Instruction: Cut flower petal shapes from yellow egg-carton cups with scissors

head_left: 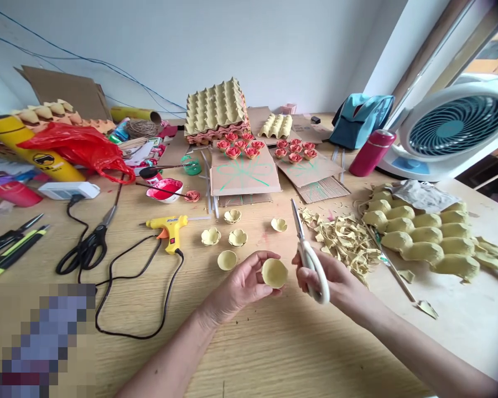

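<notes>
My left hand [249, 279] grips a pale yellow egg-carton cup [274, 273] by its side, its hollow facing me. White-handled scissors [314, 265] are in my right hand [326, 276], blades pointing up and away, a little apart from the cup. Whether the blades are parted I cannot tell. Beyond my left hand lie a plain round cup [227, 260] and several cups cut into petal shapes, among them a petal cup [238, 238]. A smaller cut cup [279, 224] sits near the scissor tips. Yellow cardboard scraps [344, 240] are heaped beyond my right hand.
A yellow glue gun [168, 229] with a looping black cord and black scissors [85, 249] lie left. Red paper flowers [240, 146] rest on cardboard sheets [244, 179]. A bowl of red paint [165, 190] stands behind. At right are an egg tray [423, 226], pink bottle [372, 153] and fan [452, 127].
</notes>
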The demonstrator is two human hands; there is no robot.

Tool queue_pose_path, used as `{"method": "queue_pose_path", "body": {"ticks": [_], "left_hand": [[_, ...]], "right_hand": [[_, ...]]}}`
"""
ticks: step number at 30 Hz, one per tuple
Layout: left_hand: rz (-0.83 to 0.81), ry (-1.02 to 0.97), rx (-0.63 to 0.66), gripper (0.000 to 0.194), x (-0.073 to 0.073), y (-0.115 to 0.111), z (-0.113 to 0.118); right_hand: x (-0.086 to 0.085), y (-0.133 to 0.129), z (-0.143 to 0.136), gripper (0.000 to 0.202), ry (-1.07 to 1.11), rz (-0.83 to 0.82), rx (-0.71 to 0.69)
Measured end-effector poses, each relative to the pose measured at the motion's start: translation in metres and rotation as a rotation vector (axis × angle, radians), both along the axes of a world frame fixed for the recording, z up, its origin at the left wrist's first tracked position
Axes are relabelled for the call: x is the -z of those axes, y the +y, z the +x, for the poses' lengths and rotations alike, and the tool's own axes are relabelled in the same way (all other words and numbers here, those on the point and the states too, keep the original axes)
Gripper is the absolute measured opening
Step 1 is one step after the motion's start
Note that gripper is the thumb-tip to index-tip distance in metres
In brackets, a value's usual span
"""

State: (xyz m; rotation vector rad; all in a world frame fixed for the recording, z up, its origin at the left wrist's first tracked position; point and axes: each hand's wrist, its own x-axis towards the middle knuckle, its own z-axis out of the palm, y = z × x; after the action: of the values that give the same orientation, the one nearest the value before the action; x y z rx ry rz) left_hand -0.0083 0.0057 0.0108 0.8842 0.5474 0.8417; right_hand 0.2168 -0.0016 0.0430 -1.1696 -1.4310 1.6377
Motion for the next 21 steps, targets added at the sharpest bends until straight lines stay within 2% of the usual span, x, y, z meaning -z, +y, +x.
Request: {"method": "queue_pose_path", "body": {"ticks": [3, 7, 10, 13, 17, 21], "left_hand": [[0.040, 0.030, -0.019, 0.044, 0.006, 0.000, 0.003], [0.172, 0.166, -0.067, 0.042, 0.008, -0.004, 0.005], [0.338, 0.378, -0.112, 0.043, 0.001, -0.009, 0.008], [0.583, 0.597, -0.138, 0.049, -0.006, -0.013, 0.010], [0.827, 0.687, -0.169, 0.051, -0.008, -0.014, 0.012], [0.902, 0.761, -0.172, 0.051, -0.008, -0.016, 0.012]], "right_hand": [[0.007, 0.011, -0.008, 0.034, -0.108, 0.119, 0.002], [0.020, 0.011, -0.012, 0.027, -0.058, 0.107, 0.023], [0.023, 0.007, -0.008, 0.026, -0.072, 0.062, 0.023], [0.024, 0.004, 0.000, 0.023, -0.171, 0.056, -0.005], [0.026, 0.001, 0.010, 0.022, -0.332, 0.130, -0.041], [0.028, -0.001, 0.014, 0.024, -0.398, 0.187, -0.030]]}}
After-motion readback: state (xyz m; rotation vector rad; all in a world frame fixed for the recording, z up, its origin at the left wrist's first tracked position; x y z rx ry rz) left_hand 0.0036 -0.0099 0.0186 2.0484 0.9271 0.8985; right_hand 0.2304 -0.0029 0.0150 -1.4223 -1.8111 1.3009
